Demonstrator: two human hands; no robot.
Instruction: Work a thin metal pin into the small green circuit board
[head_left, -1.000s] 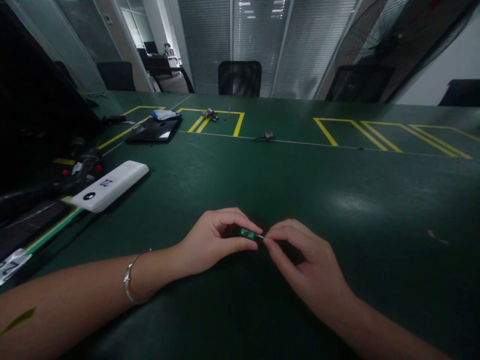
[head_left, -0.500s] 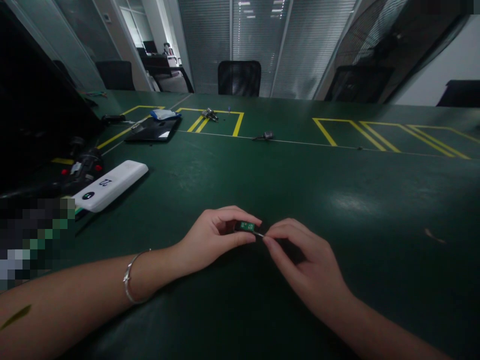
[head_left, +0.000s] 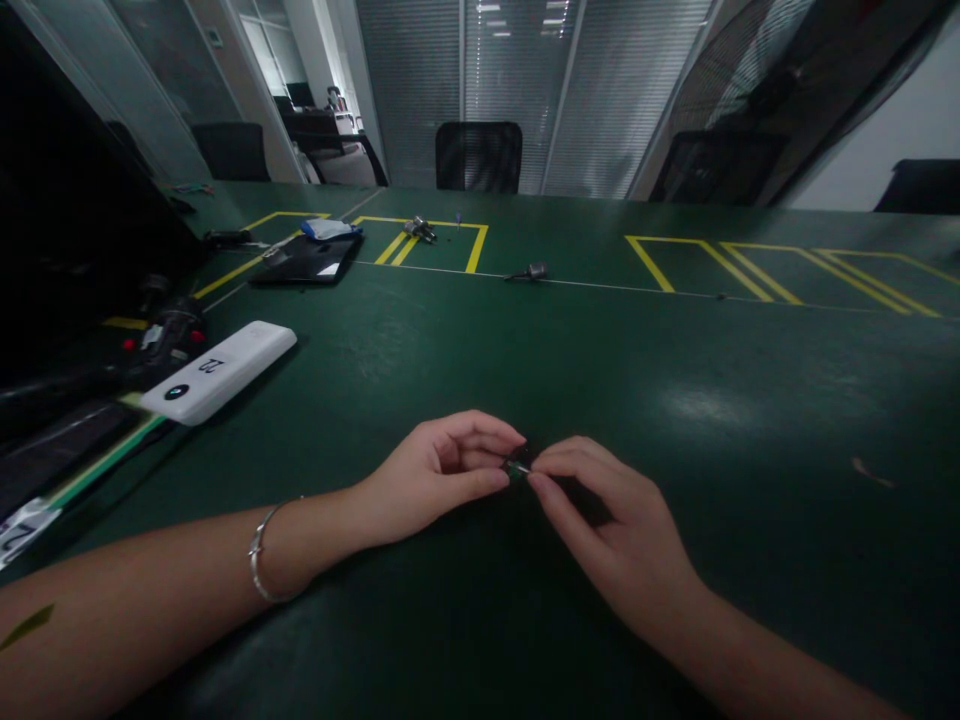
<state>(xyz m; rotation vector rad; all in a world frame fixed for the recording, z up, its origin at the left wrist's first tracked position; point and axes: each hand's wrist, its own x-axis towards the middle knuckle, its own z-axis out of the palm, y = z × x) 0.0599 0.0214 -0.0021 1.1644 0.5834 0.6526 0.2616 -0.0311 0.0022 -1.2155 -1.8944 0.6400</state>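
A small green circuit board, dark at its upper edge, sits between the fingertips of both hands, just above the green table. My left hand is curled with its thumb and fingertips at the board's left side; how firmly it grips is hard to see. Pinched between the thumb and index finger of my right hand is a thin, bright metal piece that meets the board. Most of that piece is hidden by the fingers, and the board's far side does not show.
A white power bank lies on the table at left, near dark gear with red parts. Farther back are a black tablet-like slab, metal parts, and a small grey cylindrical piece. Yellow tape marks the far side.
The circuit board has turned and shifted right in my left hand, so less of its green face shows. My right hand has stayed almost still.
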